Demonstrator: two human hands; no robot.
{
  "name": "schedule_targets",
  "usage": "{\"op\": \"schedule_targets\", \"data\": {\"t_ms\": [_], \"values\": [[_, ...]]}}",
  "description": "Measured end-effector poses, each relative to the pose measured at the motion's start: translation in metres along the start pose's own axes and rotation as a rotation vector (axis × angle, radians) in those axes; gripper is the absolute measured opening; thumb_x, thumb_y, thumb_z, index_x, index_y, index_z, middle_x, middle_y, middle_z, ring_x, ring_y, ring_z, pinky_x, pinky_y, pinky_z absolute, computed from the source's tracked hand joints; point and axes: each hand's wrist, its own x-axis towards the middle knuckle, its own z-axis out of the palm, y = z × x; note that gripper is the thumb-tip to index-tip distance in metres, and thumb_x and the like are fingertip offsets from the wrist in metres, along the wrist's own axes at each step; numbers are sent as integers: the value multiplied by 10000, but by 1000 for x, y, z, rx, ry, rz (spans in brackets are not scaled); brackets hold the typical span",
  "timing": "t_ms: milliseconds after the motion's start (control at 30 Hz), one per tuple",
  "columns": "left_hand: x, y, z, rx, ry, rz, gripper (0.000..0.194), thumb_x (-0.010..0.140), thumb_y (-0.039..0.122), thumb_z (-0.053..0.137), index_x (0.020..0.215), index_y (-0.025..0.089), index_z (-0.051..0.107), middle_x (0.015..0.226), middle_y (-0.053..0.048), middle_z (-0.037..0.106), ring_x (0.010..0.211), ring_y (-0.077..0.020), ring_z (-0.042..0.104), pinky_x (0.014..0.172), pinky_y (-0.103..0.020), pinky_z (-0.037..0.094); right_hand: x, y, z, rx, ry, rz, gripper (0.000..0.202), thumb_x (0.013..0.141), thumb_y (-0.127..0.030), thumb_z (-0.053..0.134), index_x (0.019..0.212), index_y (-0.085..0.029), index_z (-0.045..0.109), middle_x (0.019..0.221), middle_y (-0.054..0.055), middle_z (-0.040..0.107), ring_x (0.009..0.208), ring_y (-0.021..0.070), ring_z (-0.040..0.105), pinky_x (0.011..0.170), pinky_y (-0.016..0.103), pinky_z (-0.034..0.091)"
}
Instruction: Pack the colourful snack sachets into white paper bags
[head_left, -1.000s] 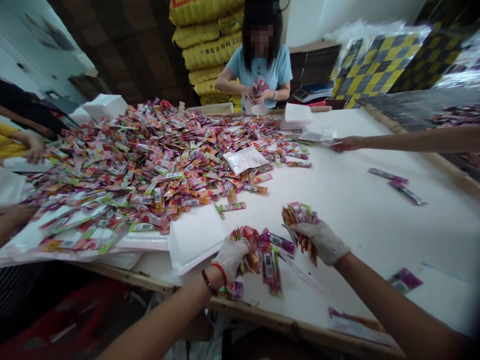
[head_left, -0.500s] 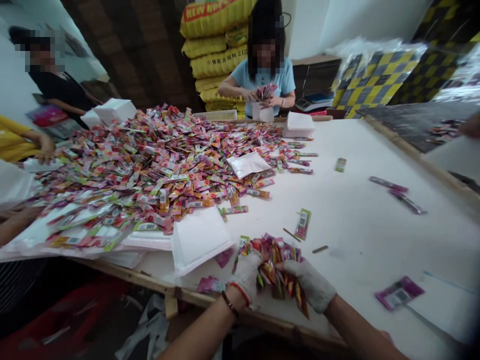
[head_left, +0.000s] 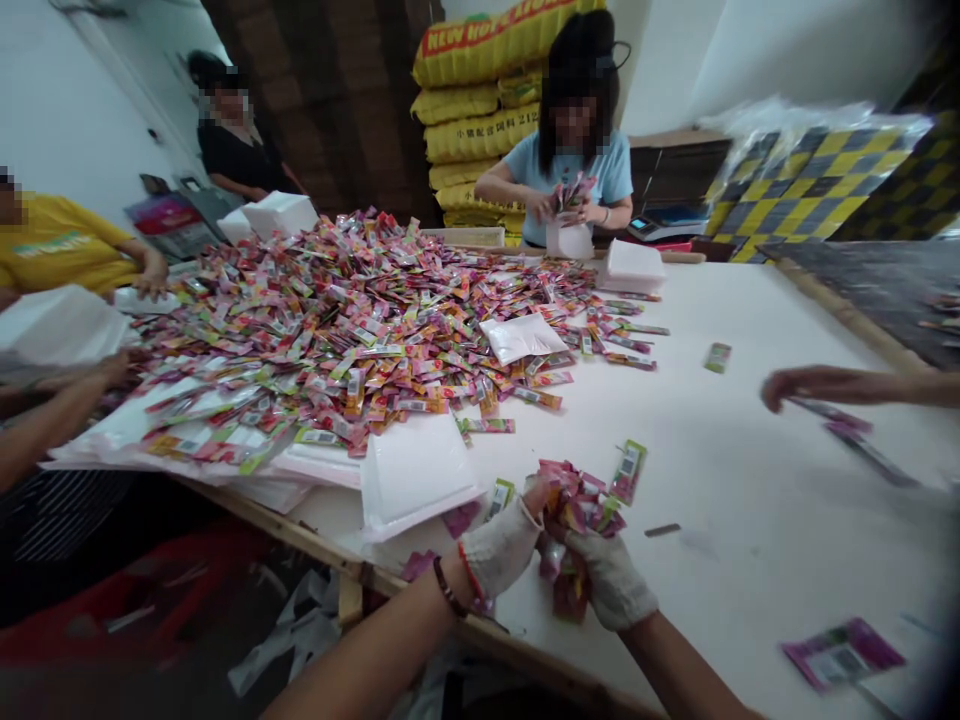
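Observation:
My left hand (head_left: 504, 548), in a white glove with bare fingertips, closes on the left side of a bunch of small colourful packets (head_left: 574, 500). My right hand (head_left: 611, 578), gloved too, grips the same bunch from the right. The bunch is held over the near edge of the white table (head_left: 720, 600). A green-edged packet (head_left: 628, 470) lies just beyond my right hand. To the left of my left hand is a stack of white padded envelopes (head_left: 416, 475), and behind it spreads a large heap of packets (head_left: 360, 320).
Across the table a person in light blue (head_left: 574, 150) holds packets. Another person's hand (head_left: 802, 385) reaches in from the right over long packets. People in yellow and black are at the left. A purple packet (head_left: 842, 655) lies near right.
My hands have drawn closer together around the bunch, which is now more compact. Another person's hand has come in from the right. The view has swung to the left.

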Motion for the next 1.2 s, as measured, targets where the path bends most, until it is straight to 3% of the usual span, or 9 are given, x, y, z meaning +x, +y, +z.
{"op": "schedule_targets", "data": {"t_ms": [167, 300, 400, 500, 667, 767, 900, 1033, 1200], "values": [[-32, 9, -60, 744, 344, 132, 276, 853, 384, 452, 1044, 211, 553, 961, -47, 599, 865, -176, 560, 809, -302, 448, -23, -1, -22, 85, -155, 369, 238, 596, -333, 749, 814, -261, 685, 791, 58, 711, 658, 240, 662, 666, 410, 539], [-48, 11, -115, 1411, 483, -117, 276, 684, 185, 560, 959, 196, 546, 1025, -79, 550, 913, -233, 535, 756, -332, 439, -11, -15, -34, -143, -377, 463, 175, 570, -262, 758, 738, -276, 711, 869, 52, 724, 779, 243, 668, 804, 379, 515], [-47, 5, -131, 1644, 435, -244, 413, 631, 185, 608, 1035, 191, 522, 1070, -101, 518, 903, -248, 527, 696, -323, 437, 33, -33, -23, -298, -250, 324, 224, 529, -264, 752, 738, -209, 692, 725, 35, 713, 633, 204, 648, 594, 318, 526], [-48, 9, -130, 1688, 464, -221, 270, 738, 147, 501, 1003, 195, 525, 976, -74, 542, 856, -208, 540, 684, -295, 423, 72, -55, -12, -468, -12, 162, 256, 530, -318, 743, 700, -160, 635, 480, -3, 614, 365, 119, 494, 361, 232, 394], [-42, 19, -89, 1625, 607, 50, 304, 837, 187, 419, 1128, 232, 499, 965, -61, 556, 852, -196, 544, 681, -285, 411, 45, -82, -20, -370, -150, 11, 325, 596, -432, 719, 718, -157, 598, 532, 36, 636, 388, 137, 534, 334, 224, 381], [-14, -7, -42, 1460, 448, 90, 285, 874, 203, 361, 1089, 227, 546, 902, -73, 587, 756, -198, 568, 630, -296, 418, 4, -77, -31, -362, -72, -54, 378, 647, -462, 695, 855, -159, 604, 604, 40, 652, 414, 135, 537, 354, 234, 409], [31, -52, 5, 933, 212, 102, 169, 791, 254, 525, 896, 184, 637, 836, -86, 638, 751, -204, 584, 669, -307, 454, -19, -37, -44, -599, 128, -202, 393, 661, -414, 690, 957, -182, 575, 749, 56, 681, 555, 168, 599, 499, 284, 515], [58, -70, 4, 493, 265, 71, 183, 780, 267, 515, 861, 151, 633, 735, -34, 638, 704, -149, 570, 653, -248, 460, -15, 1, -52, -907, 203, -402, 429, 717, -415, 621, 1081, -197, 553, 1043, 117, 667, 917, 242, 632, 805, 375, 520], [68, -78, -5, -8, 390, -15, 114, 731, 227, 476, 703, 142, 546, 565, 33, 503, 516, -87, 444, 504, -195, 368, -7, -3, -46, -1317, -72, -492, 304, 797, -345, 508, 1000, -145, 613, 946, 149, 670, 869, 258, 612, 791, 383, 467]]}}
